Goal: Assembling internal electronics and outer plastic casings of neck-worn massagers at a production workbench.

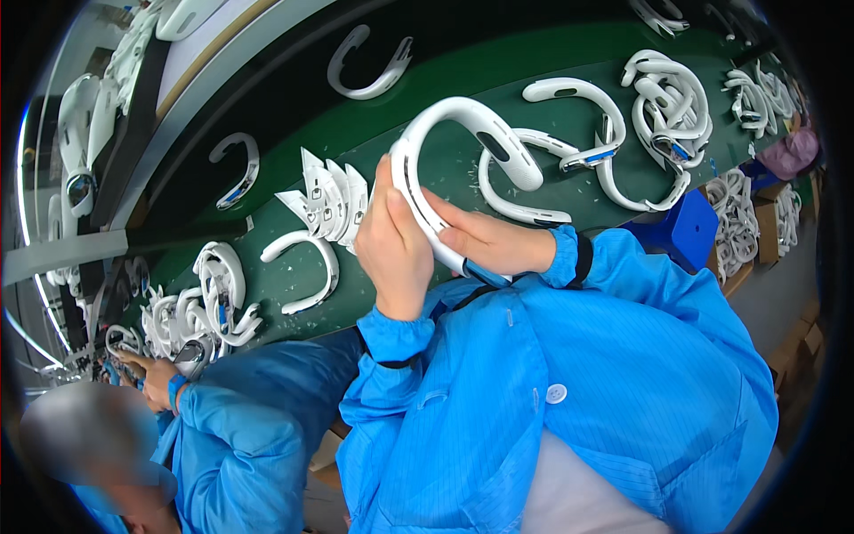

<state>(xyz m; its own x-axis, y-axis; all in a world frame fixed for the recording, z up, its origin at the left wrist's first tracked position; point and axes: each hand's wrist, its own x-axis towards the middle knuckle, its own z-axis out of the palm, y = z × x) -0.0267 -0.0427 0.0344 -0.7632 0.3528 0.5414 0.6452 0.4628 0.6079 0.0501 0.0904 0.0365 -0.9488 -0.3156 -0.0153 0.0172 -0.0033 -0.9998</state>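
A white C-shaped neck fan (463, 111) is held up over the bench edge in front of my chest. My left hand (396, 249) is wrapped around its left side. My right hand (489, 238) grips the same curved side lower down, fingers closed, its sleeve end near the bench edge. The fan's free end, with a dark oval opening, points down to the right. Just beyond the held piece, another white neck fan (525, 214) lies on the green bench (445, 236). Left of my left hand stands a cluster of white pointed pieces (331, 200).
More neck fans (672, 107) are heaped at the right, and a loose one (329, 271) lies at the left. Single ones (369, 89) rest on the dark strip behind. A blue stool (680, 227) stands right. A co-worker's hand (160, 383) is at the far left.
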